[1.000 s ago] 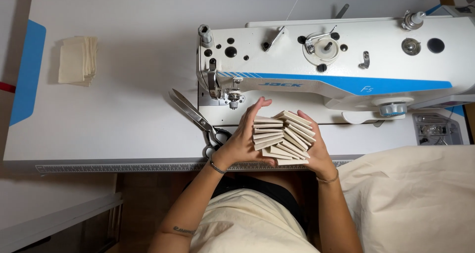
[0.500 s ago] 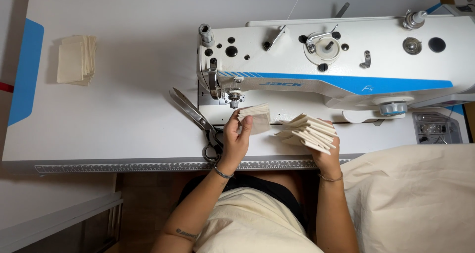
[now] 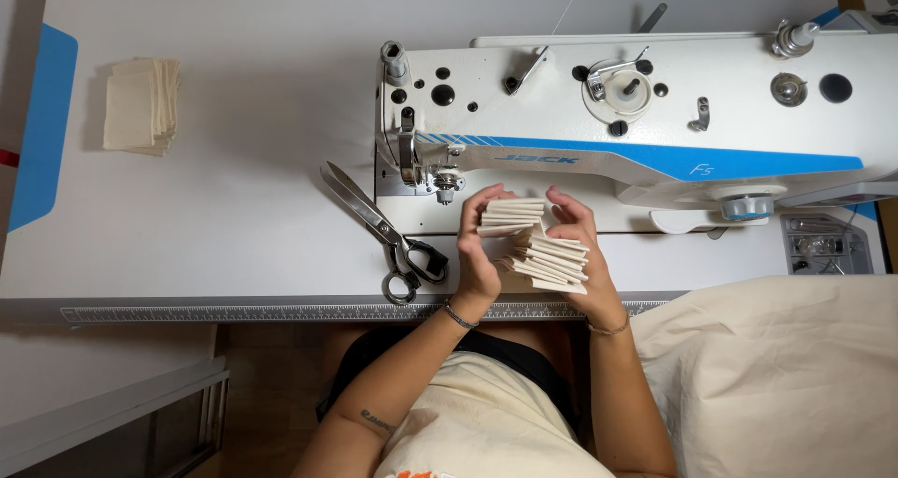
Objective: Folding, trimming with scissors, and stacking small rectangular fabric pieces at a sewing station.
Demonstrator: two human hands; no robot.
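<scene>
Blue panel lying at the table's far left edge, cream fabric stack sitting beside it, scissors resting mid-table, left hand curling fingers around fanned cream fabric pieces, right hand gripping their other side, white-and-blue sewing machine standing just behind.

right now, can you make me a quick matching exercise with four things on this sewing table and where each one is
Things:
1. scissors
2. flat pile of cream fabric pieces
3. fanned stack of cream pieces
4. large cream cloth

Places:
A. far left of the table, near the blue edge
B. held between the left hand and right hand
C. lower right, hanging over the table's front edge
D. lying on the table just left of the hands, beside the sewing machine

Pairs: 1-D, 2-A, 3-B, 4-C
</scene>
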